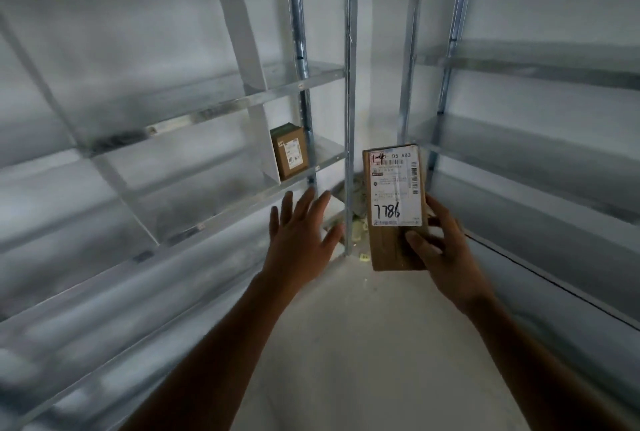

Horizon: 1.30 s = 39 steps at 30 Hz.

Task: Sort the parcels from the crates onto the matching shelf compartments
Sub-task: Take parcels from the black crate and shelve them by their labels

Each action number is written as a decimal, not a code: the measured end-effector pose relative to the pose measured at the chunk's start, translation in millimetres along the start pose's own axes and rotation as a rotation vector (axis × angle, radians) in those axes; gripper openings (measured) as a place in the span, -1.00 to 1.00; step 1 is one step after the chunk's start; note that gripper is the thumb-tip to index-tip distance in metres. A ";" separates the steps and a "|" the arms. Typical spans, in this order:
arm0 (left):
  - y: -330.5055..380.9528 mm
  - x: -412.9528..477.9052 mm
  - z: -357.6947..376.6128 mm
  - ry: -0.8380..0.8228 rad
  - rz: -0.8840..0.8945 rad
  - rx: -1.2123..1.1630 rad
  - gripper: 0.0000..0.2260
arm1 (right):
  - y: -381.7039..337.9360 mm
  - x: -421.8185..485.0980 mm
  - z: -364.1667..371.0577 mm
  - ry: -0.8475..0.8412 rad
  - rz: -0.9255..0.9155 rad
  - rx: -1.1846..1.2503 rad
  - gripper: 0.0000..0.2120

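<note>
Small brown cardboard parcel (398,250): a flat oblong box, held upright in the air before the corner where two shelving units meet. It is not on any shelf. White shipping label (396,188) covers the upper part of its face, with "7786" handwritten in black and "D5 A83" printed at top. A red-boxed pen mark beside that may read "1-4"; not certain.

Right hand (450,257) grips the parcel low on its right side. Thumb (420,242) presses the front face below the label; the other fingers curl round the right edge and behind, mostly hidden. Left hand (301,236) holds nothing, fingers straight and spread, hovering near the front lip of a lower shelf of the grey galvanised steel shelving unit (214,100) on the left.

Second brown cardboard parcel (290,151) stands on end in that unit's end compartment, just beside a slanted divider panel.

Handling, as judgement:
- **Weight:** one hand carries it by a low side grip with no visible strain, so it is probably light.
- **Stiffness:** the card looks stiff and the edges square, so it should take a firm pinch.
- **Surface:** the glossy label and tape are likely slicker than bare card.
- **Where to hold:** best on the bare lower half, across the narrow width, thumb in front and fingers behind, which leaves the label readable.
- **Contents:** unknown, so set it down rather than drop it.
- **Stability:** stood on end it has a narrow base and could tip; rest it against a divider or lay it flat.
</note>
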<state>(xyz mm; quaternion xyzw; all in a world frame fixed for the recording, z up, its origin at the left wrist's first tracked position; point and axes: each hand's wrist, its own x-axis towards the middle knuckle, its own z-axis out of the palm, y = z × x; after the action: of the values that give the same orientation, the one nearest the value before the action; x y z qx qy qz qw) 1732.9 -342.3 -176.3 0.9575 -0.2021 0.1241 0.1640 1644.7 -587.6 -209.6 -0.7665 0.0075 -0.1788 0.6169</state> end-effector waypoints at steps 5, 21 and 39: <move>-4.1 65.3 0.0 0.090 -0.006 0.010 -0.40 | 1.1 86.5 1.5 -0.069 -0.059 0.113 -0.33; -51.1 312.1 28.3 0.209 0.008 -0.211 -0.35 | 26.7 364.2 30.9 -0.109 -0.148 -0.005 -0.32; -46.2 550.7 126.2 0.263 -0.053 -0.824 -0.39 | 97.2 641.1 28.7 -0.338 -0.276 0.141 -0.42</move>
<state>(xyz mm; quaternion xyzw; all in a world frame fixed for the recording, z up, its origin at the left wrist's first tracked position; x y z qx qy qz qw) 2263.1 -539.1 -136.7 0.7930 -0.1876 0.1499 0.5600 2273.1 -732.5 -137.1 -0.7343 -0.2136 -0.1305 0.6310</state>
